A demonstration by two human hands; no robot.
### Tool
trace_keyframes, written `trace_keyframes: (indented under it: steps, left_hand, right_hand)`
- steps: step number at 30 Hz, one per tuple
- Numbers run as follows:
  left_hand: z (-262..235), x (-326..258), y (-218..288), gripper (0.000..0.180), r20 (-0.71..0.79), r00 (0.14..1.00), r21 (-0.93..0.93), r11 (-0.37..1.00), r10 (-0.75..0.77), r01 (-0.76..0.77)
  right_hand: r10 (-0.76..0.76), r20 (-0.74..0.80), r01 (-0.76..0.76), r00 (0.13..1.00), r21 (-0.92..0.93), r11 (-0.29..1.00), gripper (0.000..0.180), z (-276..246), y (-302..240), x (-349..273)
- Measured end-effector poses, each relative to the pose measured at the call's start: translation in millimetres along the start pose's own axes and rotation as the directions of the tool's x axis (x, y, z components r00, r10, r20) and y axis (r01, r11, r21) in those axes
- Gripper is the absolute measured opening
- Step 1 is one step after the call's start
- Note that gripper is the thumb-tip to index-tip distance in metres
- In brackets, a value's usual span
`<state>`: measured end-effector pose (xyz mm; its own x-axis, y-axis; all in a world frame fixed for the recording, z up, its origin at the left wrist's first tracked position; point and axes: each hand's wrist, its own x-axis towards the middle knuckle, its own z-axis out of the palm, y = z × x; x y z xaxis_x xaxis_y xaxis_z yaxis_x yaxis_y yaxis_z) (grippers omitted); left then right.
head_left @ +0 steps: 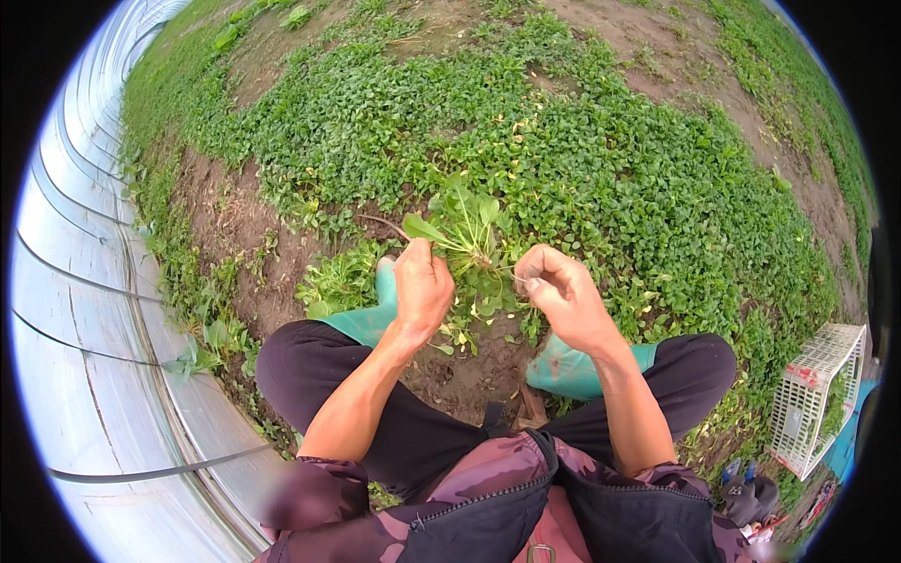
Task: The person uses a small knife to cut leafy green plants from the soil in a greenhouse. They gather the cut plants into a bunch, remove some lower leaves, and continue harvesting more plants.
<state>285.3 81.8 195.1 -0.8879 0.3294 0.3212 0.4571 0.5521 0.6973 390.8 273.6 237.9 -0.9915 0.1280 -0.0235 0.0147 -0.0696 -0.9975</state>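
Note:
My left hand (422, 289) is closed, its fingers wrapped at the base of a leafy green plant (462, 220) with broad leaves. A thin, curved brown piece (383, 224) sticks out beyond that hand's thumb side; whether it is a blade or a stalk I cannot tell. My right hand (563, 293) is curled, thumb and forefinger pinched on a thin pale strand (507, 274) that runs toward the plant's base. Both hands hang above bare soil between my green boots (561, 368). A pile of leafy greens (338, 281) lies beside the left boot.
Dense low green plants (601, 188) cover the ground ahead and to the right. Clear plastic sheeting (94, 338) with dark bands curves along the left. A white plastic crate (818, 402) with greens stands at the right, near a blue object (852, 436) and a dark bag (751, 497).

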Motion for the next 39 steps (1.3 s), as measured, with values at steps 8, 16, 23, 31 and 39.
trace_keyframes:
  steps: [8, 16, 23, 31, 39]
  left_hand:
    - [-0.5, -2.4, 10.7, 0.026, 0.076, 0.978, 0.047, 0.979, 0.194, -0.198]
    - [-0.7, -2.2, 10.7, 0.031, 0.063, 0.966, 0.048, 0.966, 0.25, -0.253]
    - [-4.8, -3.1, 10.7, 0.03, 0.098, 0.963, 0.038, 0.966, 0.251, -0.255]
    - [-3.5, -2.1, -8.4, 0.019, -0.018, 0.983, 0.062, 0.982, 0.181, -0.18]
    - [-0.8, -0.9, -13.1, 0.019, 0.071, 0.985, -0.505, 0.847, -0.155, 0.17]
  right_hand:
    - [0.213, -0.102, -0.168, 0.972, 0.335, 0.927, 0.015, 6.9, -2.1, 15.8]
    - [0.241, -0.123, -0.182, 0.963, 0.365, 0.913, 0.019, 19.4, 17.6, 14.9]
    - [0.263, -0.142, -0.201, 0.954, 0.348, 0.916, 0.019, 24.2, 14.8, 16.5]
    - [0.119, -0.138, -0.031, 0.983, 0.519, 0.854, 0.02, 30.4, -1.9, -1.4]
    - [-0.14, 0.011, 0.124, 0.99, -0.548, 0.827, 0.02, 3.0, 13.7, -22.9]
